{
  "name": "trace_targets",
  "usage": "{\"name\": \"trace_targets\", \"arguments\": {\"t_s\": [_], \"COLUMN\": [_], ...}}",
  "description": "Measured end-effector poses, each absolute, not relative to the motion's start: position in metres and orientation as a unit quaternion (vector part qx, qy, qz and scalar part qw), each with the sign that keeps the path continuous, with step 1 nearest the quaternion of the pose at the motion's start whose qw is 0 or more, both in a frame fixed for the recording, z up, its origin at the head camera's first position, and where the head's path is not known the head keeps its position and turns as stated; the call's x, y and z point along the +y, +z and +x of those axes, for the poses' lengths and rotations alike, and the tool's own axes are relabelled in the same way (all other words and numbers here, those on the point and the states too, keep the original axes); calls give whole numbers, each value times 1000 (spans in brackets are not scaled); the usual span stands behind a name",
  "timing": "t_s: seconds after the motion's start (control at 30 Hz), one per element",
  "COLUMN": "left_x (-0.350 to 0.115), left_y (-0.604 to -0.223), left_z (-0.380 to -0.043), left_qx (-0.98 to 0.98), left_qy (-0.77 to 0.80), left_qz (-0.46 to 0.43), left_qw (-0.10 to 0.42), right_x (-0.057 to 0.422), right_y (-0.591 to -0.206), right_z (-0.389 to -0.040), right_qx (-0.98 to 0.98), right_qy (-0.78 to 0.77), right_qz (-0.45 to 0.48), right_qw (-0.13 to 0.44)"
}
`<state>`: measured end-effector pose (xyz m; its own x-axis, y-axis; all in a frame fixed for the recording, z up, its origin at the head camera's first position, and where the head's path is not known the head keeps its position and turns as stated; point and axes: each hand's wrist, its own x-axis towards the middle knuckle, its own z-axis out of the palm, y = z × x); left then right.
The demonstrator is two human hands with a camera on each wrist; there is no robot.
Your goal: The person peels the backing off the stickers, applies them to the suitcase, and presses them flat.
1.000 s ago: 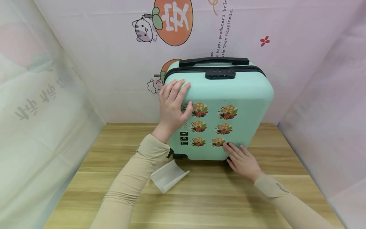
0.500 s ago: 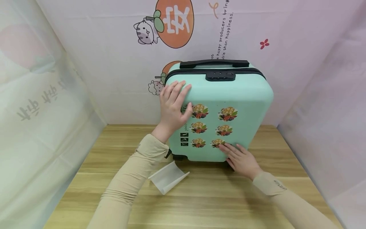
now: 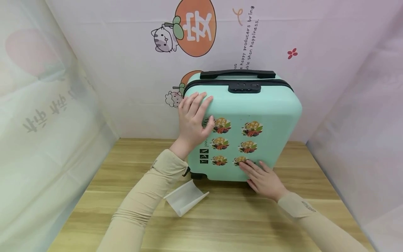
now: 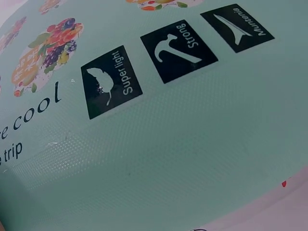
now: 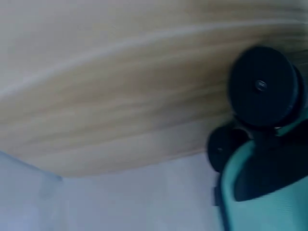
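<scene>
A mint-green hard-shell suitcase [image 3: 277, 112] stands on the wooden table in the head view, its black handle [image 3: 237, 73] and combination lock [image 3: 244, 88] at the top. Round fruit stickers [image 3: 247, 147] sit in two columns on its front. My left hand [image 3: 194, 120] rests on the upper left corner, fingers spread along the edge. Low on the front, the straight fingers of my right hand [image 3: 263, 180] lie against the shell and partly cover the bottom right sticker [image 3: 240, 161]. Printed black labels [image 4: 179, 50] show close up in the left wrist view. Black wheels [image 5: 262, 86] appear in the right wrist view.
A whitish sheet with curled-up edges [image 3: 185, 198] lies on the wooden table [image 3: 226, 224], in front of the suitcase's left wheel. Printed cloth [image 3: 126, 70] hangs behind the suitcase, and pale cloth walls stand on both sides.
My right hand has slid slightly left, its fingertips moving from the bottom right sticker's edge onto it. My left hand keeps its place on the suitcase. The head view has tilted up a little.
</scene>
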<state>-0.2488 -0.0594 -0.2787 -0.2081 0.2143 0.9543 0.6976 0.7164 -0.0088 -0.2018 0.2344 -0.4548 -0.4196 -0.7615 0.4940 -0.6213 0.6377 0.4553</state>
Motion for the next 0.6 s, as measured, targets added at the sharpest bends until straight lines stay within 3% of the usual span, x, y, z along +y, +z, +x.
{"name": "trace_targets", "arguments": {"t_s": [0.3,0.47,0.6], "left_x": [-62,-61,-59], "left_y": [-279,-279,-281], "left_z": [-249,-250,-252], "left_qx": [-739,-739,-737], "left_qy": [-219,-220,-223], "left_qz": [-317,-319,-315], "left_qw": [552,552,555], "right_x": [239,247,241], "right_y": [-442,-438,-443], "right_z": [-212,-207,-204], "right_qx": [-841,-879,-876], "right_qy": [-182,-139,-123], "right_qz": [394,332,336], "right_qw": [323,311,323]}}
